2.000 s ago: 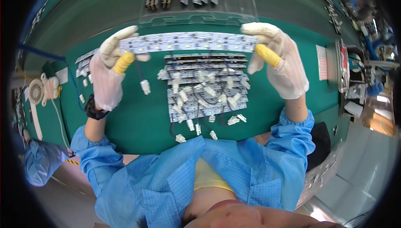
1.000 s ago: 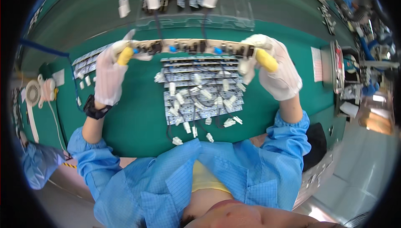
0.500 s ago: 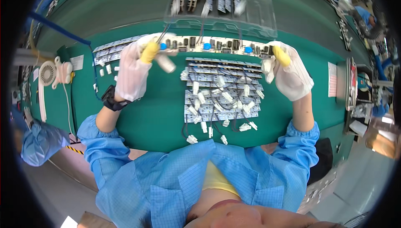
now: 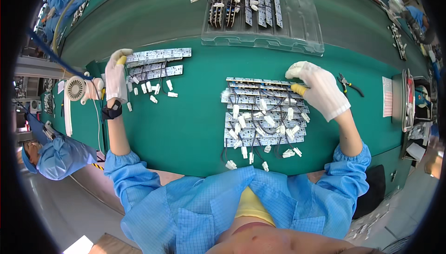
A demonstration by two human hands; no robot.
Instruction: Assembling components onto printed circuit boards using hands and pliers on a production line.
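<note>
My left hand (image 4: 117, 76), in a white glove with a yellow thumb tip, pinches the left end of a long circuit board (image 4: 160, 54). That board lies on top of a small group of boards (image 4: 168, 71) with white plugs on dark wires. My right hand (image 4: 320, 89), gloved alike, is at the right end of a larger stack of circuit boards (image 4: 265, 107). Its thumb is beside the rear boards' ends, with the fingers apart and nothing held. Dark wires with white connectors (image 4: 269, 121) lie tangled over this stack.
A clear plastic tray (image 4: 297, 17) holding several boards stands at the back. Pliers (image 4: 350, 85) lie right of my right hand. A small fan (image 4: 75, 88) stands at left, and a metal container (image 4: 403, 100) at right. Other people work around the edges.
The board held between both hands, blue parts showing, is no longer there. My left hand has moved left to the smaller group; my right hand has come down beside the larger stack.
</note>
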